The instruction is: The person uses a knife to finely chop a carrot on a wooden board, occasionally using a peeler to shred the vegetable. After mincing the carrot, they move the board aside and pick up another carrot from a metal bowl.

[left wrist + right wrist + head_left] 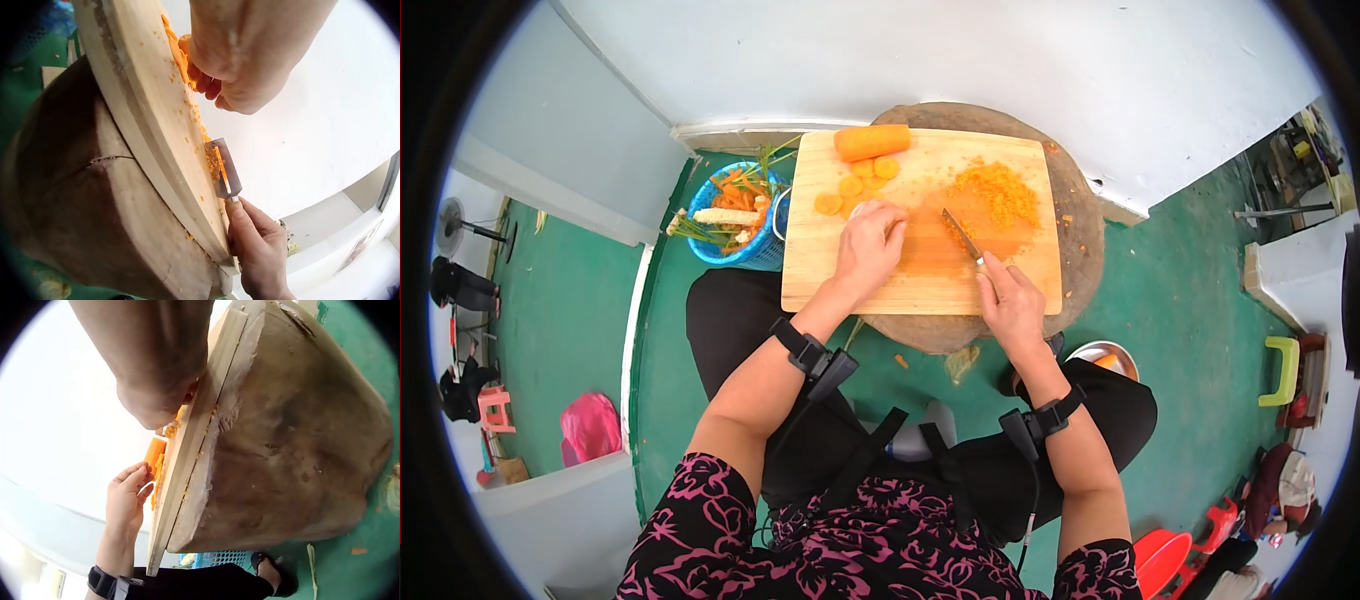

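Half the knife [963, 238] handle hides in the right hand [1012, 305] (blade shows) — carrot slices [178, 53] under left hand [868, 248].

Bare board [840, 275] near the front edge; carrot slices [855, 186], carrot piece [872, 141] and grated heap [998, 196] crowding the far half.

Bright, even daylight throughout, with soft, faint shadows. All three views bend strongly toward dark, rounded corners. In both wrist views the white wall [325, 125] is washed out by glare, and the nearest skin is blurred.
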The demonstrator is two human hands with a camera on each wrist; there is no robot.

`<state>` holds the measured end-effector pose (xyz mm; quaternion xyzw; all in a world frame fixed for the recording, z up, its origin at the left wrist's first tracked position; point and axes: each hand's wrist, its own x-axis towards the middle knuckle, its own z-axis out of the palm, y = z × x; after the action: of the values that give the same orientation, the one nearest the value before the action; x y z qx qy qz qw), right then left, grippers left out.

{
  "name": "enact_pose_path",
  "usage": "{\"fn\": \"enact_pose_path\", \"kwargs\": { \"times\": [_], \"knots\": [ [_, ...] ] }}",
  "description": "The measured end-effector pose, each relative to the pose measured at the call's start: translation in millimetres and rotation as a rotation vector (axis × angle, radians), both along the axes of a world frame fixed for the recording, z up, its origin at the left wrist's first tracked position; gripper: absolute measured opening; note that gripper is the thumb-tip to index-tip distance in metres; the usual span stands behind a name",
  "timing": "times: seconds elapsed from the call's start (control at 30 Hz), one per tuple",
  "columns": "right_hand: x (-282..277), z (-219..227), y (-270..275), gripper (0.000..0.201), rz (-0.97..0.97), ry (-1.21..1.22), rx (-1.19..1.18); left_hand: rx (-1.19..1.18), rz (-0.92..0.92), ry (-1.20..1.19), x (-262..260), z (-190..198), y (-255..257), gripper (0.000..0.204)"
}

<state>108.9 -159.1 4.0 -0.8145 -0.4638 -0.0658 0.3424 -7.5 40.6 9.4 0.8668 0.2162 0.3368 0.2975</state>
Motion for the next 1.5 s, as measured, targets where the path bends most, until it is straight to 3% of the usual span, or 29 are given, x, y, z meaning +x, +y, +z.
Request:
{"fn": "enact_pose_path", "kwargs": {
  "times": [0.1,0.13,0.17,0.2,0.23,0.27,0.3,0.33,0.37,0.5,0.6,0.7,0.8,0.9,0.97,1.2,1.5],
  "knots": [
    [-8,-10,5,0.024,0.018,0.137,0.137,0.026,0.015,-0.03,-6,-15,7,0.01],
    [-3,-27,6,0.021,0.079,-0.053,0.075,0.133,0.027,-0.075,-10,-20,10,0.012],
    [0,-42,7,0.02,0.131,-0.348,0.08,0.039,0.005,-0.008,-12,-9,11,0.014],
    [-9,-28,10,0.02,0.103,-0.075,0.104,0.098,-0.001,0.005,-16,-30,26,0.017],
    [-8,-36,22,0.018,0.107,-0.109,0.243,0.021,0.039,0.085,-20,-24,30,0.019],
    [-10,-37,22,0.018,0.079,-0.138,0.034,0.028,0.011,0.105,-22,-38,45,0.02],
    [-8,-42,26,0.02,0.067,-0.108,0.045,-0.054,-0.018,0.122,-18,-33,44,0.02],
    [-13,-26,22,0.023,0.021,-0.042,0.062,-0.096,-0.022,0.075,-15,-60,62,0.02],
    [-14,-28,19,0.024,0.0,-0.026,0.065,-0.129,-0.057,0.06,-8,-62,56,0.02],
    [-14,-24,26,0.026,0.013,0.174,0.01,-0.174,-0.075,0.172,4,-54,58,0.021],
    [-12,-23,25,0.028,-0.015,0.235,0.035,-0.2,-0.057,0.131,10,-51,50,0.021],
    [-7,-23,24,0.031,-0.026,0.226,0.059,-0.234,-0.039,0.092,14,-45,44,0.023],
    [-5,-24,21,0.032,-0.03,0.22,0.016,-0.191,-0.022,0.257,11,-39,51,0.025],
    [-10,-24,22,0.024,-0.07,0.157,0.072,-0.159,-0.095,0.173,11,-49,55,0.024],
    [-9,-27,23,0.031,-0.051,0.153,0.017,-0.096,-0.082,0.194,14,-70,75,0.024],
    [-9,-44,33,0.037,-0.087,0.087,-0.017,0.189,-0.082,0.144,23,-71,70,0.023],
    [-13,-44,34,0.033,-0.082,0.031,0.01,0.219,0.074,0.198,24,-66,55,0.03]
  ]
}}
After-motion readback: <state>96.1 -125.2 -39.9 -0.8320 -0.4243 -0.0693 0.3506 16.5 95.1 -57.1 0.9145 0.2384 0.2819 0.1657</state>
